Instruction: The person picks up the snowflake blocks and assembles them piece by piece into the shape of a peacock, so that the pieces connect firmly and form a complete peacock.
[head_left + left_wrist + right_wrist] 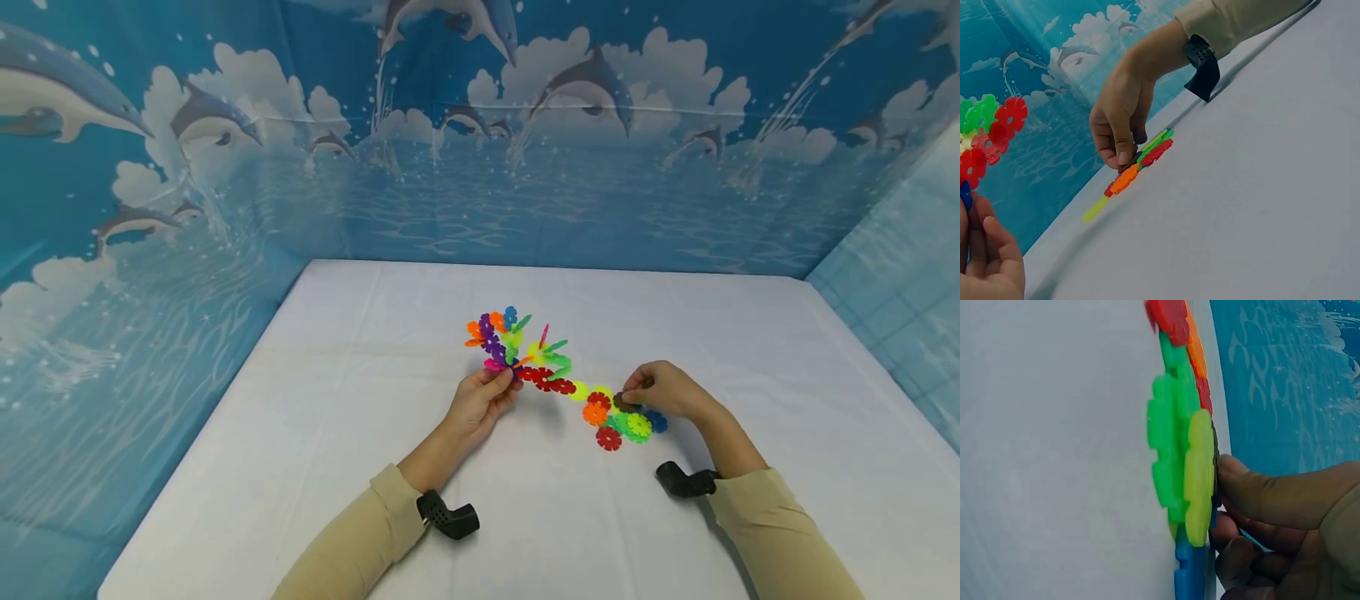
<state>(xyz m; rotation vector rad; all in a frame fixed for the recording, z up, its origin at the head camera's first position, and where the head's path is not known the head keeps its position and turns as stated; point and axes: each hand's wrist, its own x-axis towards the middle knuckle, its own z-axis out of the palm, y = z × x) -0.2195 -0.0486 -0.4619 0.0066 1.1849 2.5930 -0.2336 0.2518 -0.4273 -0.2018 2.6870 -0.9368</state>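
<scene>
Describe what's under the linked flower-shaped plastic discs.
Under the linked flower-shaped plastic discs, held by the left hand and right hand, the white tablecloth shows, with a shadow on it. Cloth that the discs cover in the head view cannot be seen.

The discs look smooth plastic (faintly glossy); tablecloth and 2 sleeves, matt cloth.

Both hands of a person, as I watch, grip one chain of discs. The left hand, under the chain's branched left part, pinches it between thumb and curled fingers; the sleeved left arm slants up from nearer the body, left of the chain. The right hand, bent at the wrist, arches over the chain's right part, thumb against the discs, fingers folded; the sleeved right arm reaches in from the chain's right.
</scene>
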